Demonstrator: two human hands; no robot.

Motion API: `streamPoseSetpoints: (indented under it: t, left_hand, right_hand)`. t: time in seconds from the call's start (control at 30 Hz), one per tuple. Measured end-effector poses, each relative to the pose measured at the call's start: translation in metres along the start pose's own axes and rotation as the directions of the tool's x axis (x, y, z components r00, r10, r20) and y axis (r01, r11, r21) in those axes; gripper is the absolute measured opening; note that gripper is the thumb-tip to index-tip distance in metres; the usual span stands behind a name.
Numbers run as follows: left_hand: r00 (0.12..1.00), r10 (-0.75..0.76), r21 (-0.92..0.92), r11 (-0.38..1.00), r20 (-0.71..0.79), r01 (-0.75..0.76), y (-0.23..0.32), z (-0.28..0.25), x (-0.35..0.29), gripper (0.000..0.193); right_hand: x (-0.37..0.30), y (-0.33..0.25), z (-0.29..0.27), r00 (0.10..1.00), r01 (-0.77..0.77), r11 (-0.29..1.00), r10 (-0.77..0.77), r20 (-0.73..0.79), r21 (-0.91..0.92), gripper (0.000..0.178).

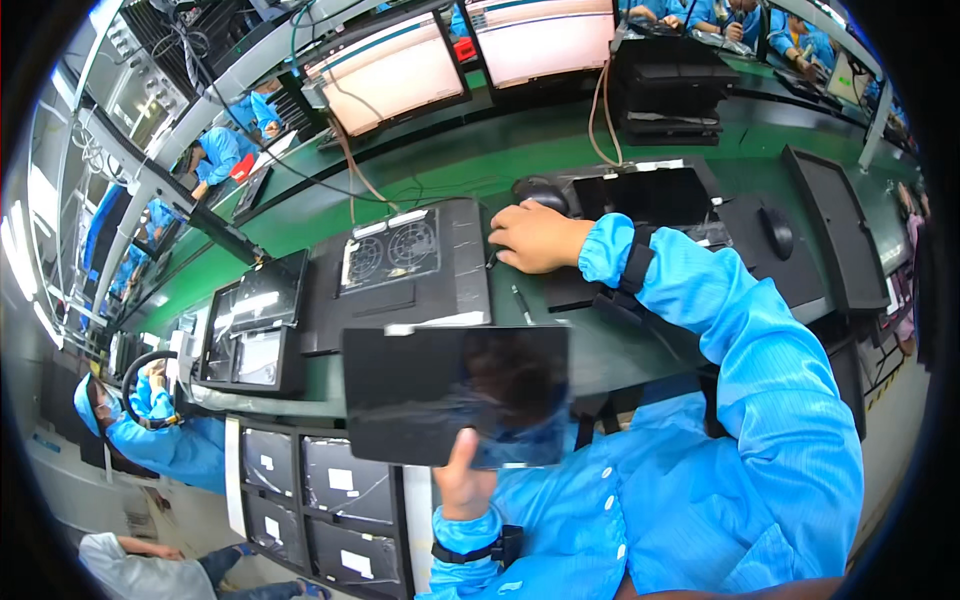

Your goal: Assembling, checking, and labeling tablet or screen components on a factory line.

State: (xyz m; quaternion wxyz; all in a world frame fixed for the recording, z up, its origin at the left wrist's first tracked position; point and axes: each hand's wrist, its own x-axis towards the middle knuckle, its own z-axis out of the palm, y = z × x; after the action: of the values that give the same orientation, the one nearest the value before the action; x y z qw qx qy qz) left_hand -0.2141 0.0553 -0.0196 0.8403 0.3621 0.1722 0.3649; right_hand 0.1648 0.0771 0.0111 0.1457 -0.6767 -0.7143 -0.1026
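My left hand [465, 485] grips a glossy black display panel [400, 390] by its lower edge. The thumb lies over the face while the other fingers are hidden behind it. Dark reflections cover the panel's right half, and a pale strip shows at its top edge. My right hand [540, 237] reaches across the bench, palm down, with fingers pointing left and partly apart. It lies just below a black mouse [541, 193] and right of a black fixture [470, 260] with a round-patterned plate [392, 250]. Nothing shows clearly in its fingers.
Two lit monitors [390, 75] stand at the back. Another dark panel [655, 197] lies on a fixture at right, with a second mouse [775, 232] beyond. A long black tray [835, 225] is at far right. A divided rack [345, 480] stands lower left, near a co-worker [165, 445].
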Motion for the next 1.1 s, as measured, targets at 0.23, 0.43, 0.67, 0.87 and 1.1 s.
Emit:
streamPoseSetpoints:
  t: [0.23,0.43,0.67,0.87,1.1]
  left_hand:
    - [0.965,0.051,-0.351,0.925,-0.257,-0.143,0.057,-0.059,0.011,0.03]
    - [0.96,0.036,-0.443,0.882,-0.278,-0.162,0.063,-0.04,0.027,0.018]
    - [0.981,-0.004,-0.451,0.889,-0.192,-0.084,0.049,-0.037,0.036,0.023]
    - [0.974,0.027,-0.425,0.897,-0.225,-0.123,0.042,-0.022,0.031,0.022]
    - [0.971,0.082,-0.396,0.903,-0.224,-0.168,0.038,-0.022,0.028,0.023]
  right_hand:
    - [0.008,-0.015,-0.021,0.99,0.093,0.996,-0.092,0.106,-0.004,0.021]
    - [-0.029,-0.136,-0.082,0.916,0.246,0.969,-0.226,-0.33,0.018,0.029]
    - [-0.043,-0.173,-0.069,0.931,0.183,0.839,0.02,-0.364,0.513,0.019]
    - [-0.051,-0.171,-0.062,0.906,0.194,0.829,0.054,-0.421,0.524,0.017]
    - [-0.057,-0.169,-0.07,0.911,0.198,0.847,0.026,-0.411,0.494,0.016]
